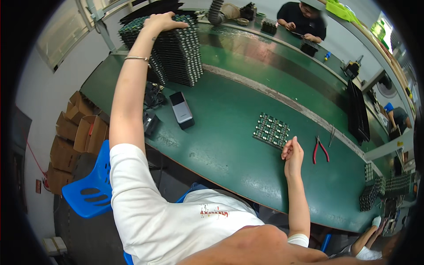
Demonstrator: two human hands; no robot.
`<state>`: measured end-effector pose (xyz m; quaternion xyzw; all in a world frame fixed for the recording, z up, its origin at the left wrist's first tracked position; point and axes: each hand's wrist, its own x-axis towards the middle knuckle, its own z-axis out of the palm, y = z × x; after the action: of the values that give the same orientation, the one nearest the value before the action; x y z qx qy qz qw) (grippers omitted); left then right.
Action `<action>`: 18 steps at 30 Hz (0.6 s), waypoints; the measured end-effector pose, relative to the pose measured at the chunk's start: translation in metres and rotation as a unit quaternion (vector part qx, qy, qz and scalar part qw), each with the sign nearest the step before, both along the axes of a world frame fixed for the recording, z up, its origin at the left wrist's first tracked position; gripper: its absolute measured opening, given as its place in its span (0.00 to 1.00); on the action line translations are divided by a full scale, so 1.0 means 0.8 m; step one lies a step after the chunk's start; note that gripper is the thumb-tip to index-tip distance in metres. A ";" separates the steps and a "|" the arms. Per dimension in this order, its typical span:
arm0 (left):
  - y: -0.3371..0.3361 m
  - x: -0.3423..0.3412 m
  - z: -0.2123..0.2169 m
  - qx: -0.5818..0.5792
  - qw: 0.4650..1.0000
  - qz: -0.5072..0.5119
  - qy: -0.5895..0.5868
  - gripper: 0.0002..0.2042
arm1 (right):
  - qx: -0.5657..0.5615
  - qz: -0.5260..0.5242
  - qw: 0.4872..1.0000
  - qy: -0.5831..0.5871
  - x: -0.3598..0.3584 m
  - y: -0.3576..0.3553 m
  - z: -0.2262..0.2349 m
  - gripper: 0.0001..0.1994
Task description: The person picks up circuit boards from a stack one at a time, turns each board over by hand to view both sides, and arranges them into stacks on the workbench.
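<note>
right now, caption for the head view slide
Left hand on a tall stack of circuit boards; right hand beside a single board on the green table.

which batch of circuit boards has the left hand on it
The tall stack of boards at the far left of the bench; the left hand rests on top. The single flat panel lies near the right hand.

Brown cardboard boxes [75,132] stacked on floor, left of bench.

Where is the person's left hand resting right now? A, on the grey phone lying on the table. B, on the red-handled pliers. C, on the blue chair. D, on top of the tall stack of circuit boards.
D: the left hand lies flat on top of the tall stack of circuit boards at the far left of the green table, well away from the pliers.
</note>
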<state>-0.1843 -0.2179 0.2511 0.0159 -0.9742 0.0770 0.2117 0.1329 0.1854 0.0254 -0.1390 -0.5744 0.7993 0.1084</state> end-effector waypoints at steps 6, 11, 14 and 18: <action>-0.032 -0.023 -0.002 0.053 0.997 -0.019 -0.049 0.45 | 0.013 0.002 1.000 -0.001 -0.005 0.007 0.000 0.18; 0.018 0.040 0.012 -0.126 0.986 -0.006 0.113 0.42 | 0.008 -0.021 1.000 0.011 -0.008 0.018 0.005 0.18; 0.122 0.088 -0.006 -0.002 0.975 -0.195 0.109 0.34 | 0.005 -0.042 0.999 0.019 -0.005 0.030 0.003 0.18; 0.227 0.162 -0.110 0.210 0.780 -0.535 -0.248 0.33 | 0.039 -0.057 0.997 0.017 -0.012 0.039 -0.005 0.18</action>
<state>-0.0544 -0.0366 0.1629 -0.4836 -0.8368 -0.2538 -0.0382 0.1237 0.2169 0.0213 -0.1541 -0.5943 0.7710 0.1691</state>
